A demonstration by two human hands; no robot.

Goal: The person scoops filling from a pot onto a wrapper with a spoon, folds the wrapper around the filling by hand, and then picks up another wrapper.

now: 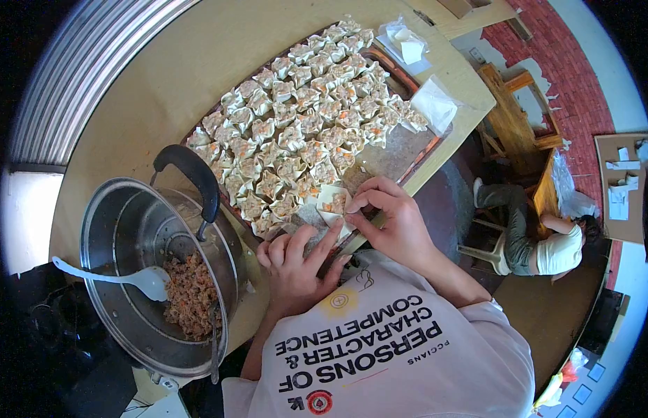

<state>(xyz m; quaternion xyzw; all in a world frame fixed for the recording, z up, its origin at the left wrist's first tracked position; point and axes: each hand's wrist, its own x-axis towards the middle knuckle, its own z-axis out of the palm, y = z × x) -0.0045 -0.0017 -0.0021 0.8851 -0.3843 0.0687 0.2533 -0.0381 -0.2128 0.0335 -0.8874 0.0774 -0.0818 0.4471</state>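
An open dumpling wrapper (333,202) with a small mound of filling lies at the near edge of a tray (400,157). My right hand (386,212) pinches the wrapper's right corner between thumb and fingers. Beside it, on the left, my left hand (303,261) has its fingers spread, with the index fingertip at the wrapper's lower edge. Rows of filled, open-topped dumplings (296,125) cover most of the tray. To the left stands a steel pot (108,230) holding ground filling (191,296), a white ladle (149,281) and a metal spoon (214,348).
Plastic packets of wrappers (435,104) lie by the tray's right side, with more (407,47) at the far right. The pot's black handle (191,171) rises close to the tray. Another person (557,251) sits on a stool at the right, away from the table (142,104).
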